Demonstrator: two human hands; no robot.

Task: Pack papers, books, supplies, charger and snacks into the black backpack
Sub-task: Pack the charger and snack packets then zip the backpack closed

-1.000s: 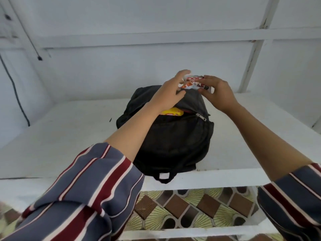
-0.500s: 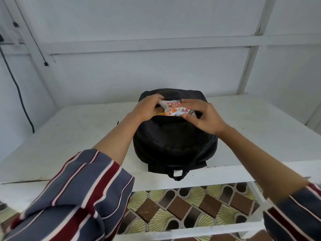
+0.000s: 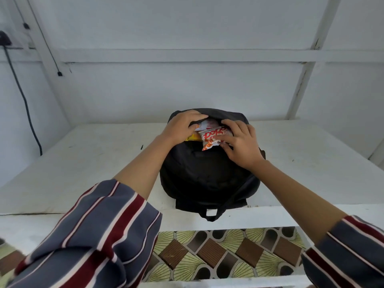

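The black backpack [image 3: 207, 175] lies on the white table [image 3: 83, 163], its opening at the far end. A white and orange snack packet [image 3: 212, 136] sticks halfway out of that opening. My right hand [image 3: 242, 143] pinches the packet from the right, fingers over its top. My left hand [image 3: 182, 126] grips the far left rim of the opening and holds it apart. Beside the packet a yellow packet [image 3: 192, 138] shows inside the bag, and another white packet [image 3: 204, 124] lies behind it.
The table's front edge [image 3: 228, 217] runs just below the backpack's carry loop [image 3: 211, 215], with patterned floor tiles [image 3: 224, 252] beneath. A black cable [image 3: 25, 100] hangs down the wall at the left. White wall beams stand behind the table.
Both hands have come down from above the bag to its opening. The snack packet, held in the air a second ago, is now partly inside the backpack.
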